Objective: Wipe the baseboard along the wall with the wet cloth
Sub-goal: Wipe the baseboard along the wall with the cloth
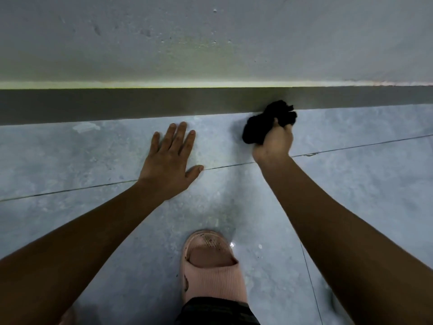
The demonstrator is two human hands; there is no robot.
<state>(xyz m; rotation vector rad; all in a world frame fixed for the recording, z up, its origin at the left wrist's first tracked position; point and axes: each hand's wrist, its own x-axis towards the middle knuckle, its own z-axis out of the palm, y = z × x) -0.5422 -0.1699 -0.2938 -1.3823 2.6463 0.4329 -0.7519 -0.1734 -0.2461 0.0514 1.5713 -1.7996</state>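
Observation:
A dark grey baseboard [140,103] runs left to right along the foot of the pale wall [210,38]. My right hand [274,143] is closed around a bunched black cloth [269,119], whose top presses against the baseboard's lower part right of centre. My left hand [169,160] lies flat on the floor tiles with fingers spread, just short of the baseboard and to the left of the cloth. It holds nothing.
Grey floor tiles [93,160] with thin grout lines stretch from the baseboard toward me. My foot in a pink slipper [210,263] stands on the floor between my forearms, near the bottom of the view.

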